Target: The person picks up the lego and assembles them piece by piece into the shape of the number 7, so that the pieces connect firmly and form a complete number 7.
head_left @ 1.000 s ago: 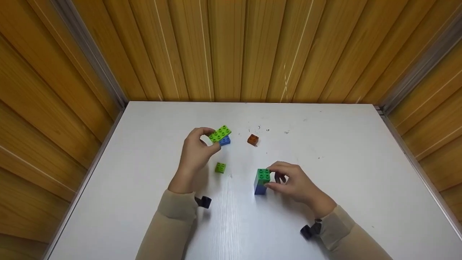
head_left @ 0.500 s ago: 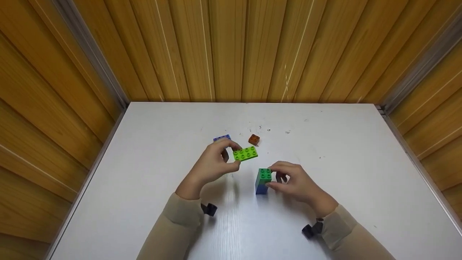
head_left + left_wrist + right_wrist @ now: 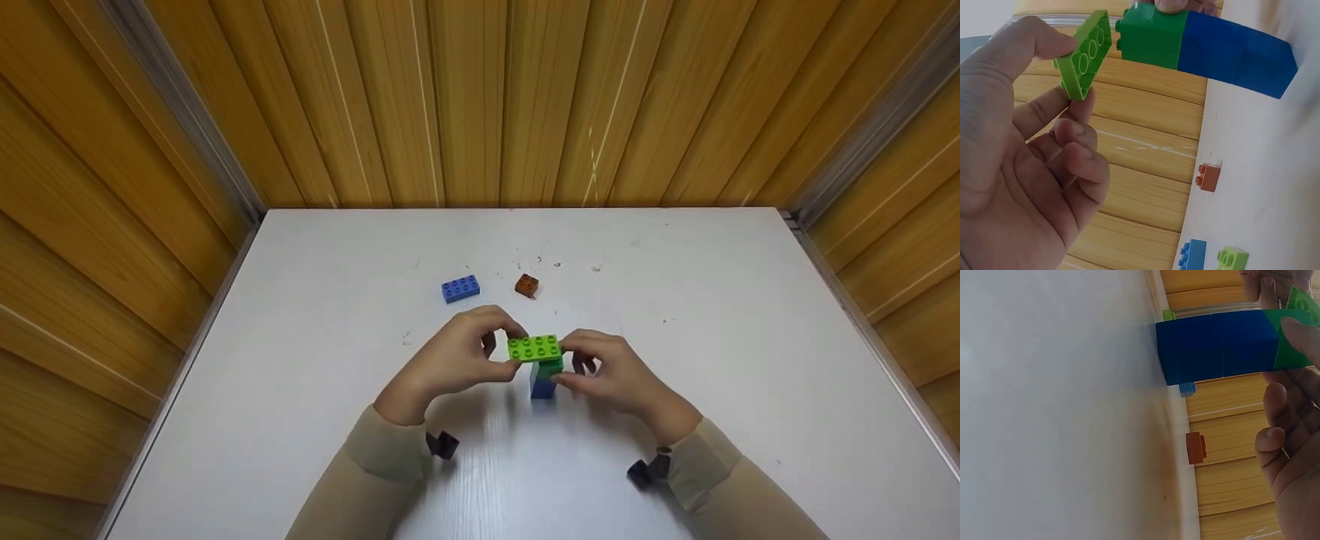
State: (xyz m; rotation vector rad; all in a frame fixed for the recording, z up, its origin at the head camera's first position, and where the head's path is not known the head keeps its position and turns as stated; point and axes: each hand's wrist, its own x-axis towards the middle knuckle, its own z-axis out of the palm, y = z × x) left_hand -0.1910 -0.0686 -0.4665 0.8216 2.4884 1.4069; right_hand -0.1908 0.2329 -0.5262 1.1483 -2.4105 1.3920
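My left hand [image 3: 461, 356] pinches a flat lime-green toy building brick [image 3: 535, 349] by its end, between thumb and fingers. This brick hovers level over a small tower; in the left wrist view a narrow gap parts its hollow underside from the studs. The tower stands upright on the table, a green brick [image 3: 1151, 35] on top of two blue bricks [image 3: 1235, 53]. My right hand [image 3: 615, 371] grips the green brick from the right with thumb and fingers. From the head view, the lime brick covers most of the tower's top.
Farther back on the white table [image 3: 337, 262] lie a blue eight-stud brick [image 3: 460, 289] and a brown-orange brick [image 3: 526, 286]. A small lime-green brick [image 3: 1234, 259] shows in both wrist views; the left hand hides it from the head view. Wood-patterned panels [image 3: 480, 105] wall the table.
My left hand has carried the flat lime brick rightward and nearer, from above the blue brick to over the tower, turning it straighter. The right hand has stayed on the tower.
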